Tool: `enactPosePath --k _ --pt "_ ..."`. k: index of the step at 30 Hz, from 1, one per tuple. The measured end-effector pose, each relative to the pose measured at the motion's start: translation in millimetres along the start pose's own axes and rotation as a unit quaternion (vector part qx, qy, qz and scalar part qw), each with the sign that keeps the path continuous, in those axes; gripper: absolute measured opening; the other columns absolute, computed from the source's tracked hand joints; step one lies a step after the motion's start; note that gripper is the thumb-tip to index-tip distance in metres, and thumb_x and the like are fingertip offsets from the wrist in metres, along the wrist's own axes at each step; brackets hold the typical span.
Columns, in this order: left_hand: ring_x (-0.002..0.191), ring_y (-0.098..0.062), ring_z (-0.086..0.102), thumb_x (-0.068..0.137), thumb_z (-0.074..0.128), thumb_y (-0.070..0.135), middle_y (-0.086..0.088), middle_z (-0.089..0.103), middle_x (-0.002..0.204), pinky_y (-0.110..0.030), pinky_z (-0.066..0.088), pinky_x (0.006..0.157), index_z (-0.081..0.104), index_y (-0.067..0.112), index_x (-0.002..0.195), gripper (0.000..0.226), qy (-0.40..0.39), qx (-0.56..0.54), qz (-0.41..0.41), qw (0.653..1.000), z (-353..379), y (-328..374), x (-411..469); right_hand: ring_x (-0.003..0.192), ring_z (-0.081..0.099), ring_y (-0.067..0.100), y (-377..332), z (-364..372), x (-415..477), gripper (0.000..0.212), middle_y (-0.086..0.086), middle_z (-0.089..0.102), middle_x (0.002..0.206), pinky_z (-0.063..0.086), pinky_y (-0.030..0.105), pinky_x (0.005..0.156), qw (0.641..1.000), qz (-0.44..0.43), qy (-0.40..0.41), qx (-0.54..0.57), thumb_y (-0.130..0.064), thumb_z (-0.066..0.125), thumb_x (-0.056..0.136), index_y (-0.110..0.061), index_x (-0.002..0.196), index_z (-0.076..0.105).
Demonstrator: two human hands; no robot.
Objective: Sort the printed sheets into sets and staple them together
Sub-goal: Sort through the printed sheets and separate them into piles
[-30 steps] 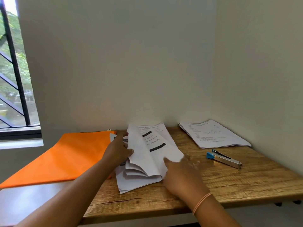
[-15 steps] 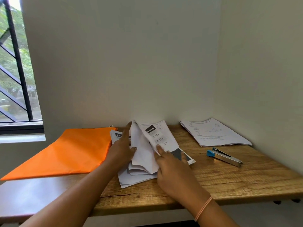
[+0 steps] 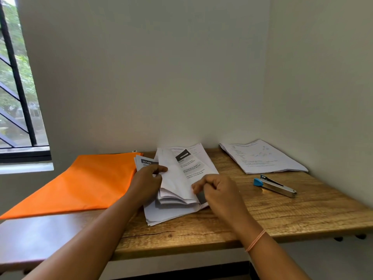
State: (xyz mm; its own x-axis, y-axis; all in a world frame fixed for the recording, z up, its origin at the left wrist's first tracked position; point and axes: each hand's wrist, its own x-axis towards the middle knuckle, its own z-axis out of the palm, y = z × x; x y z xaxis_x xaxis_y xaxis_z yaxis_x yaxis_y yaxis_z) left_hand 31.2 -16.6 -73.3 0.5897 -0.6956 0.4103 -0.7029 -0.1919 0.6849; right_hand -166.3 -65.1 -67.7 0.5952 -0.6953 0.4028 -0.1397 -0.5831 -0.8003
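A loose pile of printed sheets (image 3: 181, 178) lies in the middle of the wooden table (image 3: 302, 211), several pages folded over and lifted. My left hand (image 3: 148, 180) grips the raised, folded-back pages at their left side, thumb on top. My right hand (image 3: 218, 190) pinches the near right edge of a sheet with curled fingers. A second set of printed sheets (image 3: 262, 157) lies flat at the back right corner. A stapler (image 3: 274, 185) with a blue end rests on the table to the right of my right hand, apart from both piles.
An orange folder (image 3: 84, 182) lies slanted over the table's left side, touching the pile. White walls close in the back and right. A barred window (image 3: 18, 98) is at the left. The table's front edge runs just under my forearms.
My right hand has drawn back toward me and curled onto the sheet's near edge. The folded pages have settled further over to the right. My left hand still holds the raised pages.
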Motion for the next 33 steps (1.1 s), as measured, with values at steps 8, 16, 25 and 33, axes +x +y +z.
enactPosePath --k 8,16,25,33 --pt "0.096 -0.015 0.059 0.090 0.060 0.031 -0.003 0.064 0.115 -0.024 0.049 0.076 0.067 0.016 0.110 0.025 -0.001 -0.039 -0.027 0.999 3.7 -3.3 3.5 0.145 0.005 0.035 18.3 6.7 4.8 0.048 0.024 0.009 0.156 -0.002 0.052 0.116 0.877 0.130 -0.153 -0.437 -0.041 0.023 0.101 -0.033 0.149 0.022" --pt "0.126 -0.019 0.042 0.087 0.064 0.036 -0.001 0.057 0.130 -0.045 0.014 0.115 0.060 0.020 0.121 0.038 0.011 0.100 0.002 0.995 3.4 -9.4 2.3 0.147 0.004 0.024 6.4 13.3 7.2 0.055 -0.010 0.004 0.159 -0.003 0.066 0.111 0.914 0.084 -0.141 -0.370 -0.030 0.034 0.100 -0.025 0.151 0.013" --pt "0.134 -0.018 0.036 0.088 0.062 0.037 0.000 0.050 0.138 -0.042 -0.005 0.118 0.057 0.023 0.124 0.039 0.006 0.128 0.016 0.992 4.4 -14.2 3.0 0.143 0.012 0.039 14.9 8.0 11.9 0.049 0.019 0.002 0.157 0.014 0.051 0.116 0.917 0.149 -0.097 -0.357 -0.039 0.039 0.098 -0.034 0.146 0.028" --pt "0.138 -0.019 0.032 0.088 0.060 0.040 0.000 0.047 0.141 -0.041 -0.010 0.116 0.056 0.026 0.124 0.039 -0.007 0.152 0.026 0.988 8.9 -17.6 6.0 0.147 0.001 0.026 13.1 8.4 11.2 0.051 0.003 0.015 0.158 -0.013 0.067 0.106 0.849 0.116 -0.170 -0.487 -0.043 0.026 0.100 -0.032 0.149 0.020"
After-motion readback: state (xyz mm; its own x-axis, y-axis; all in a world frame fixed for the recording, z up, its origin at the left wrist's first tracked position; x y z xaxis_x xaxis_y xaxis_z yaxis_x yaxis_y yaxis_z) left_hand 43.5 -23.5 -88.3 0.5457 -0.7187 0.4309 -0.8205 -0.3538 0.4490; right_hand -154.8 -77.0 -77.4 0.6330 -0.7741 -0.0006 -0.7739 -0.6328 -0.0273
